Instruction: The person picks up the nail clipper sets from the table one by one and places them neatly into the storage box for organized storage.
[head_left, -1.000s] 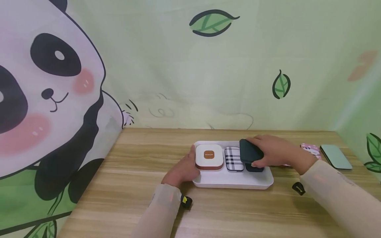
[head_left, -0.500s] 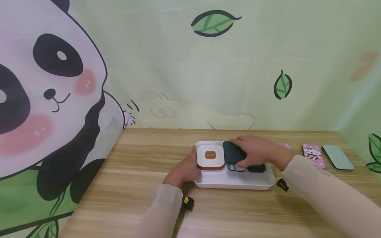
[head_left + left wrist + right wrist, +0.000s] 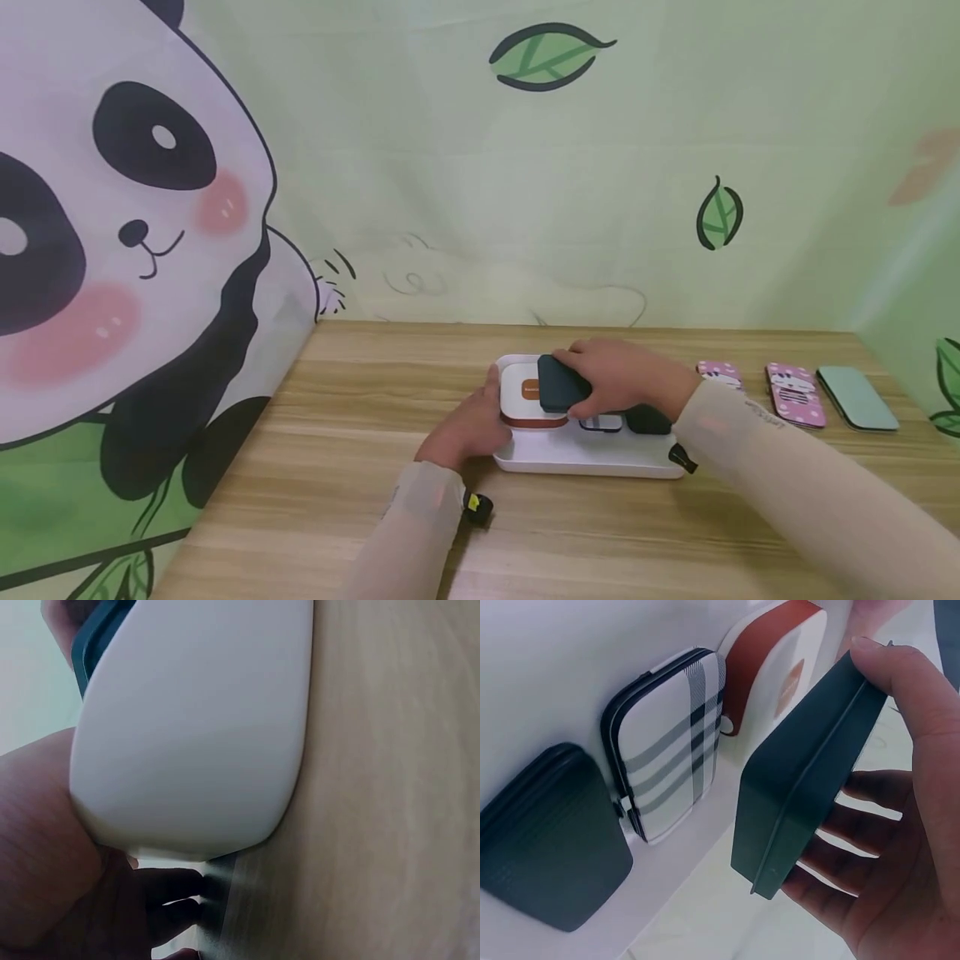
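Observation:
My right hand [image 3: 615,372] grips a dark green rectangular case [image 3: 564,385] by its edges, above the white tray [image 3: 588,462]. In the head view the case overlaps the right part of a square white box [image 3: 517,390] with an orange label and brown base. My left hand [image 3: 471,427] holds the tray's left end. Inside the tray, the right wrist view shows a black-and-white plaid case [image 3: 671,742] standing between the white-and-brown box [image 3: 780,667] and a black case [image 3: 559,836]. The right hand partly hides the plaid and black cases in the head view.
On the wooden table [image 3: 300,517], right of the tray, lie two pink patterned cases, one partly hidden [image 3: 720,372] by the sleeve and one fully visible [image 3: 795,394]. A pale mint case [image 3: 857,397] lies beyond them. A panda-printed curtain [image 3: 420,167] stands behind.
My right hand has carried the dark green case leftward, from above the black case, past the plaid case, to over the white box. My left hand stays at the tray's end.

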`<state>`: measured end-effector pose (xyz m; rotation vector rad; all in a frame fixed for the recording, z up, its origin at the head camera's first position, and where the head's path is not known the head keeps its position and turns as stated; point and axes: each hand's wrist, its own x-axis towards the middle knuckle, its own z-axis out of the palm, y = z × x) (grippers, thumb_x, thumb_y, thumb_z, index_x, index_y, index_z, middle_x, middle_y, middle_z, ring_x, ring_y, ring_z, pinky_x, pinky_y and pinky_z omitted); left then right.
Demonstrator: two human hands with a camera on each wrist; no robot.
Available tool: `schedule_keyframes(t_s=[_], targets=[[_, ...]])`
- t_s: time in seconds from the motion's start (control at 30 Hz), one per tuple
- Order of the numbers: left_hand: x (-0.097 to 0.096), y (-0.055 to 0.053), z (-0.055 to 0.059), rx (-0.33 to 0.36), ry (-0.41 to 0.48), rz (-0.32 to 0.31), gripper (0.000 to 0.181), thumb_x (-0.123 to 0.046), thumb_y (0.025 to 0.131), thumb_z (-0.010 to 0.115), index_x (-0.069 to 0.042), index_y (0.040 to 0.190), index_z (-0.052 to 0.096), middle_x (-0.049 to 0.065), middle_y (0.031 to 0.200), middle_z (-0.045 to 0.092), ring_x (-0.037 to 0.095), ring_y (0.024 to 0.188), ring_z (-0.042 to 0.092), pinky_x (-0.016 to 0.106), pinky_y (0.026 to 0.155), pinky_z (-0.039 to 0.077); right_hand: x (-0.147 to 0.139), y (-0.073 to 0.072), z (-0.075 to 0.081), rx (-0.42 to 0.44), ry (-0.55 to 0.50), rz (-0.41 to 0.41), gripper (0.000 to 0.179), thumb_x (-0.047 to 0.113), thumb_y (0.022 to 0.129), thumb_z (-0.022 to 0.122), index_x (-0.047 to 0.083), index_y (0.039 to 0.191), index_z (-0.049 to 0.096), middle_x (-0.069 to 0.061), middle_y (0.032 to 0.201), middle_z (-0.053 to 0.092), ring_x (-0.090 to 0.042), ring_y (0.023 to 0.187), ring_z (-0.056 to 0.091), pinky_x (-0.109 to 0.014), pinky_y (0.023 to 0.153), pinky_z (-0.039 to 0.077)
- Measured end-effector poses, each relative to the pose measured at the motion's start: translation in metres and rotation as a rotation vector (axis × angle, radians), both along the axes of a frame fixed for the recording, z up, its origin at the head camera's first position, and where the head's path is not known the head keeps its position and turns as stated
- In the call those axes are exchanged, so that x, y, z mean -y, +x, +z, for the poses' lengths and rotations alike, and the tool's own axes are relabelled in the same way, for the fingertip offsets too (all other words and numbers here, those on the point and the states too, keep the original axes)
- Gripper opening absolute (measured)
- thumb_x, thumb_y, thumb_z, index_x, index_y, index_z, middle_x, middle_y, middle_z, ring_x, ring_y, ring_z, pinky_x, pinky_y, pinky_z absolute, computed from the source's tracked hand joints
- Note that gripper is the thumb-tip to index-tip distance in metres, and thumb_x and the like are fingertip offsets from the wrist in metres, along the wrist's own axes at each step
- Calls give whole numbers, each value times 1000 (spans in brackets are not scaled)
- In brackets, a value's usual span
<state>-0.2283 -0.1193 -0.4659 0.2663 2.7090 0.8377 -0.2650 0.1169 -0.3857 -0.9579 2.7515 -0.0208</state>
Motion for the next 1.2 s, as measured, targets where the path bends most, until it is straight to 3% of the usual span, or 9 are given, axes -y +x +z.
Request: schedule_keyframes(t_s=[0.43, 0.63, 1.2], targets=[[0, 0, 1, -15, 0, -17, 103, -12, 84, 62, -6, 161, -5, 17, 162, 31, 24, 129, 46, 41, 115, 34, 27, -11, -14, 7, 43, 42, 93, 59, 81, 73, 9, 153, 41, -14, 140, 55, -25, 111, 57, -43, 99, 49], [2, 0, 1, -22, -8, -20, 104, -13, 84, 64, -6, 161, -5, 16, 163, 29, 23, 136, 43, 40, 117, 32, 38, -16, -21, 29, 66, 33, 91, 59, 82, 72, 11, 154, 40, -13, 140, 54, -25, 109, 57, -43, 98, 48], [2, 0, 0, -44, -65, -26, 104, -17, 82, 63, -3, 160, -5, 19, 162, 29, 27, 143, 39, 41, 116, 33, 55, -17, -30, 7, 108, 24, 91, 59, 87, 68, 9, 156, 35, -16, 149, 46, -30, 122, 53, -47, 105, 45]])
